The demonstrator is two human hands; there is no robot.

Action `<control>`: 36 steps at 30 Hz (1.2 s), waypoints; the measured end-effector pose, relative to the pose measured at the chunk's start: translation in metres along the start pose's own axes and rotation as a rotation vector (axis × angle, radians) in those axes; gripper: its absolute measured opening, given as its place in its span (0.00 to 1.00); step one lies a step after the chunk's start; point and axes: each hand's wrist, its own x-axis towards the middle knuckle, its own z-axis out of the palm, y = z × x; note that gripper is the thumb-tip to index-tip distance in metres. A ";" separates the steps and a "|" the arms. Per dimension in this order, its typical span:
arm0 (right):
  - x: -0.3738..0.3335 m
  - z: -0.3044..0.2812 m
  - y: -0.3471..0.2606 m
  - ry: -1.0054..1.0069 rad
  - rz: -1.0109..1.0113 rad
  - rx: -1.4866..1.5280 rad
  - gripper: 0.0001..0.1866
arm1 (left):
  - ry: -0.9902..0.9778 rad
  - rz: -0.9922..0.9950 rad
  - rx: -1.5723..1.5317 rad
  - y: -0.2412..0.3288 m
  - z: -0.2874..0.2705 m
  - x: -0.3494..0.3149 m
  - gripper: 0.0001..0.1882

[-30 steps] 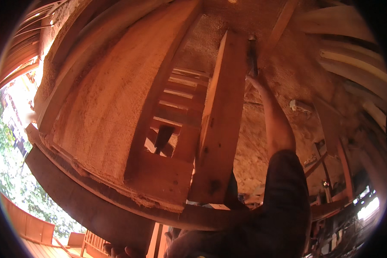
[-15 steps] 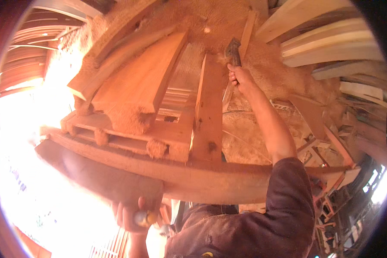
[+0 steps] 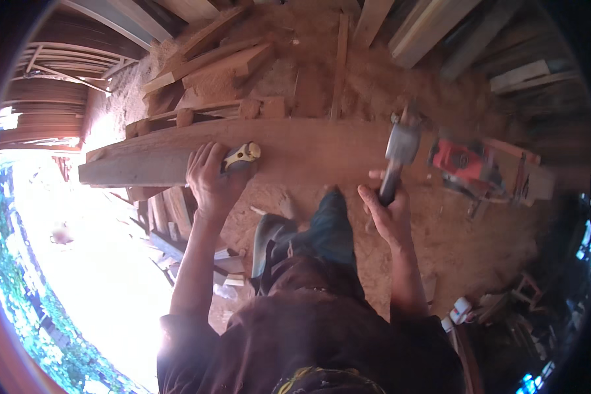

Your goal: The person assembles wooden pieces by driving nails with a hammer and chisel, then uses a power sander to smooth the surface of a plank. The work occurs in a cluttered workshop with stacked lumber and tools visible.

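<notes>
Fingers (image 3: pixel 201 156) of the left hand (image 3: pixel 217 185) are curled round a stubby yellow-and-black hand tool with a rounded end (image 3: pixel 241 156), which lies at the thumb side, over the near part of a long brown timber beam (image 3: pixel 315 150). Right-hand fingers close loosely about the dark handle of a short striking tool with a grey metal head (image 3: pixel 398 156); the index finger stands partly away from it, and the right hand (image 3: pixel 391 213) is near the beam's close edge, the head pointing away from the body. Motion blurs that head, so its exact form cannot be told. It looks hard and weighted toward the metal, so the handle's lower half seems the place to hold it. The yellow-and-black tool looks light and rigid, best taken round its body. The beam appears heavy, stiff and dusty, and lifting would call for support near both ends. To the right, a red power tool (image 3: pixel 463 161) is by the beam; whether it rests on the wood is unclear. Reddish sawdust covers the floor (image 3: pixel 453 243).
</notes>
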 end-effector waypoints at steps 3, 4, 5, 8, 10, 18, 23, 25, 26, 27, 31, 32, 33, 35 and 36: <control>-0.052 -0.019 0.044 -0.018 0.068 -0.117 0.17 | -0.170 0.009 -0.108 0.029 -0.011 -0.029 0.13; -0.055 -0.019 0.067 -0.029 0.055 -0.158 0.17 | -0.231 -0.011 -0.136 0.037 -0.011 -0.038 0.15; -0.056 -0.019 0.085 0.000 0.074 -0.218 0.16 | -0.290 0.094 -0.104 0.050 -0.009 -0.046 0.16; -0.049 -0.010 0.089 0.002 0.256 -0.224 0.17 | -0.526 0.286 -0.205 0.100 0.005 -0.053 0.22; -0.040 -0.013 0.108 -0.131 0.250 -0.096 0.26 | -0.593 0.303 -0.180 0.119 0.018 -0.053 0.27; -0.012 -0.013 0.099 -0.464 0.377 0.393 0.19 | -0.693 0.391 -0.127 0.130 0.051 -0.030 0.27; -0.008 -0.007 0.108 -0.478 0.394 0.356 0.18 | -0.750 0.267 -0.074 0.115 0.052 -0.027 0.25; -0.006 -0.006 0.102 -0.432 0.391 0.279 0.17 | -0.783 0.264 -0.029 0.107 0.053 -0.022 0.23; -0.005 -0.006 0.104 -0.435 0.395 0.286 0.17 | -0.796 0.262 -0.006 0.105 0.054 -0.020 0.22; -0.006 -0.007 0.107 -0.438 0.399 0.294 0.17 | -0.792 0.254 0.024 0.103 0.056 -0.020 0.20; -0.007 -0.003 0.101 -0.383 0.383 0.325 0.16 | -0.741 0.240 0.116 0.094 0.060 -0.022 0.16; -0.007 -0.003 0.101 -0.380 0.385 0.330 0.16 | -0.721 0.239 0.130 0.092 0.061 -0.022 0.15; -0.008 -0.002 0.103 -0.378 0.388 0.334 0.16 | -0.719 0.235 0.138 0.090 0.062 -0.021 0.14; -0.009 -0.001 0.104 -0.370 0.392 0.338 0.16 | -0.717 0.230 0.154 0.088 0.063 -0.019 0.14; -0.009 0.000 0.103 -0.365 0.392 0.336 0.16 | -0.696 0.227 0.141 0.087 0.063 -0.018 0.13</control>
